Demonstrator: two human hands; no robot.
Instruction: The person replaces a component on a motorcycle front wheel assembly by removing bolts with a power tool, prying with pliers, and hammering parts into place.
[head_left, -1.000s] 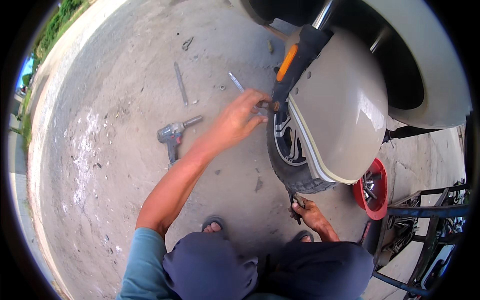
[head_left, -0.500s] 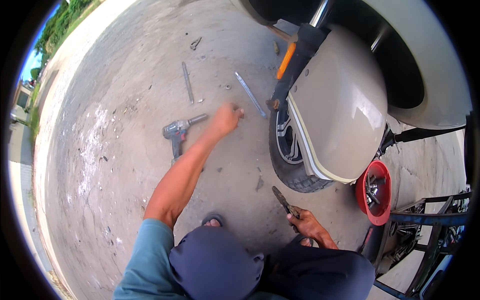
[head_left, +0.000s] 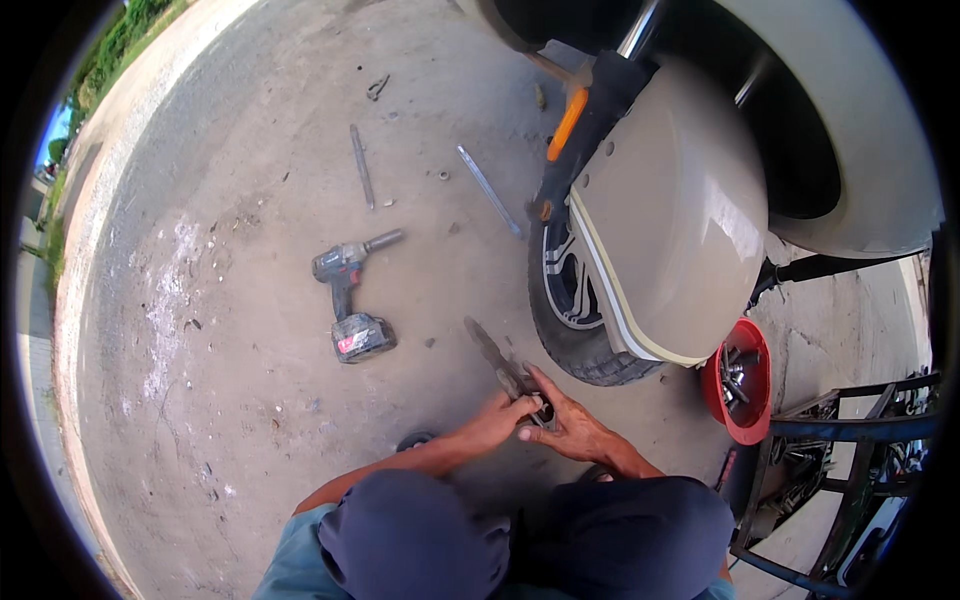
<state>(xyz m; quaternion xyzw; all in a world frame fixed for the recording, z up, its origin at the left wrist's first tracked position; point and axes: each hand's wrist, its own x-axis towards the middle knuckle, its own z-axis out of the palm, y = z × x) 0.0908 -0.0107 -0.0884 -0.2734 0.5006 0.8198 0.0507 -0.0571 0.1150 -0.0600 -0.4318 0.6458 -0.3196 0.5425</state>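
Dark metal, a long pair of pliers [head_left: 503,368], sits low in front of the crouching person, both hands on it: left hand [head_left: 497,418] closed around the handles, right hand [head_left: 566,426] pinching beside it. Just beyond stands the scooter's tyre [head_left: 570,330], a red bowl [head_left: 738,385] to its right. Farther left, a cordless impact driver [head_left: 350,295] lies on the concrete [head_left: 200,300]; beyond, two metal rods [head_left: 361,166].

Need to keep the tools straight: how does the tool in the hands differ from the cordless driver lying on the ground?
The hand tool is slim, dark and plier-like, gripped by the left hand and right hand, tip pointing up-left. The cordless driver is bulkier, grey with a blocky battery base, lying untouched on its side on the concrete, well left of the hands. Both sit left of the wheel.
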